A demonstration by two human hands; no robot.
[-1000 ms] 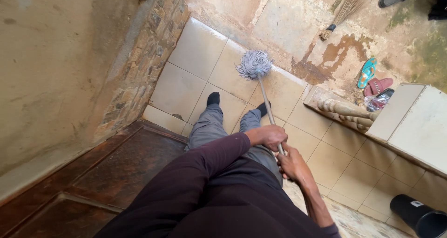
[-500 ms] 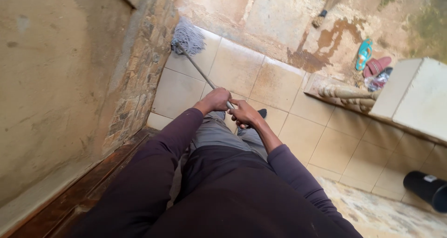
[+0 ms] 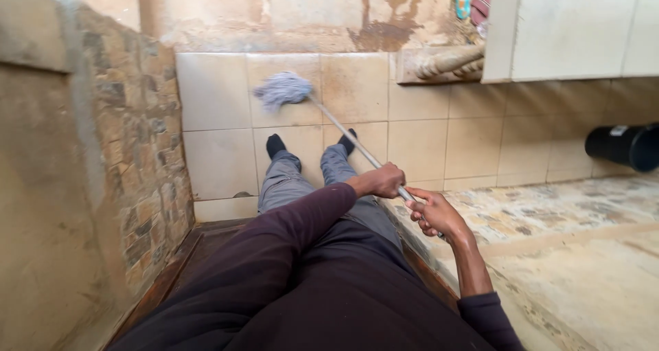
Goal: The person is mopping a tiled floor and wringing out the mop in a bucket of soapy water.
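The left hand and right hand both grip the mop handle, fingers closed. The grey mop head rests on the tiled floor

Stone-faced wall closes off the frame's left side; white block and balusters obstruct the upper right; black bucket lies at right edge; open tiled floor remains at centre right, between the person's feet and the bucket.
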